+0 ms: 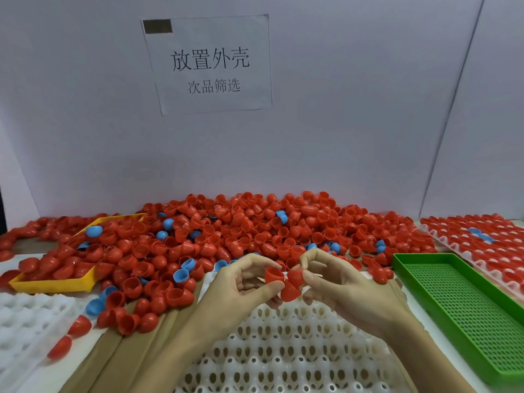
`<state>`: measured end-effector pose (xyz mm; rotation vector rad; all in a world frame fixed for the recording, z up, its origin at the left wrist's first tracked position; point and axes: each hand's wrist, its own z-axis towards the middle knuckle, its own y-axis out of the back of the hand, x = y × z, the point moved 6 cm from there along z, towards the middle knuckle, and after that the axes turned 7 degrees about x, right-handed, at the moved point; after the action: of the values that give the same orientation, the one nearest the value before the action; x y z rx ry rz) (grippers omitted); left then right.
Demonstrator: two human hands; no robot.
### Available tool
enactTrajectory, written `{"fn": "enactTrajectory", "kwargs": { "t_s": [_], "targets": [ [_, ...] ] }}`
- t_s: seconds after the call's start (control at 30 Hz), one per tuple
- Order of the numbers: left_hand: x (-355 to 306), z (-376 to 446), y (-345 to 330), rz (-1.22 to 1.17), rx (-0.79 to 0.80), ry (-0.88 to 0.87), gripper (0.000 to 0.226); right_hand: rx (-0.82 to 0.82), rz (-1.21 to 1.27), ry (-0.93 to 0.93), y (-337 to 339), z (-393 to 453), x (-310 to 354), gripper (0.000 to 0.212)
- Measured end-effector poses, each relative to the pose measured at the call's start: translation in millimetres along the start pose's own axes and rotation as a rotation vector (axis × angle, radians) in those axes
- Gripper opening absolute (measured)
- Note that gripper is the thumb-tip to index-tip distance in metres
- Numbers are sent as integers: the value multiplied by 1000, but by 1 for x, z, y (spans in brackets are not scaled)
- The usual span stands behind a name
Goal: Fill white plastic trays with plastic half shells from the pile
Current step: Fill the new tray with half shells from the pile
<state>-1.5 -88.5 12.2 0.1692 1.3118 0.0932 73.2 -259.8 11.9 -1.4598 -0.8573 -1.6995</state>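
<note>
A wide pile of red half shells point(255, 228), with a few blue ones mixed in, covers the back of the table. In front of it lies a white plastic tray point(283, 350) whose visible cells hold no shells. Above the tray's far edge my left hand point(241, 282) pinches a red half shell point(274, 275) between thumb and fingers. My right hand point(334, 279) pinches red half shells point(293, 283) right next to it; the shells touch in the middle.
A green perforated tray point(467, 307) lies at the right. Behind it a white tray point(482, 245) is filled with red shells. At the left a yellow tray point(56, 283) sits partly buried in shells. Another white tray point(25, 321) lies at front left. A paper sign hangs on the back wall.
</note>
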Motion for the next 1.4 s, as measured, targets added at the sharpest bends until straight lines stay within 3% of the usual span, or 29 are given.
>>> {"fn": "enactTrajectory", "kwargs": {
  "t_s": [0.2, 0.33, 0.47, 0.57, 0.63, 0.8, 0.9, 1.1, 1.2, 1.4],
  "targets": [
    [4, 0, 2, 48, 18, 42, 20, -33, -178, 30, 2, 0, 0, 11],
    [2, -1, 1, 105, -33, -11, 31, -61, -337, 32, -2, 1, 4, 33],
    [-2, -1, -1, 77, -111, -46, 26, -88, -427, 67, -12, 6, 1, 52],
    [-4, -1, -3, -52, -102, -26, 24, -227, -491, 162, -12, 8, 6, 30],
    [-5, 0, -4, -95, -95, -18, 22, -231, -433, 146, -7, 6, 8, 19],
    [-7, -3, -5, 79, -170, -29, 20, 12, -317, 27, -11, 0, 8, 35],
    [-4, -3, -3, 85, -176, 6, 21, -74, -328, 31, -5, 2, 7, 22],
    [2, -6, -4, -112, -152, 99, 19, -104, -452, 35, 0, 1, 10, 19],
    [3, -6, -1, 33, -207, 101, 22, -144, -525, 58, 3, -1, 14, 16],
    [-15, -5, -6, 124, -88, -52, 26, -139, -475, 70, -3, -2, 19, 15]
  ]
}}
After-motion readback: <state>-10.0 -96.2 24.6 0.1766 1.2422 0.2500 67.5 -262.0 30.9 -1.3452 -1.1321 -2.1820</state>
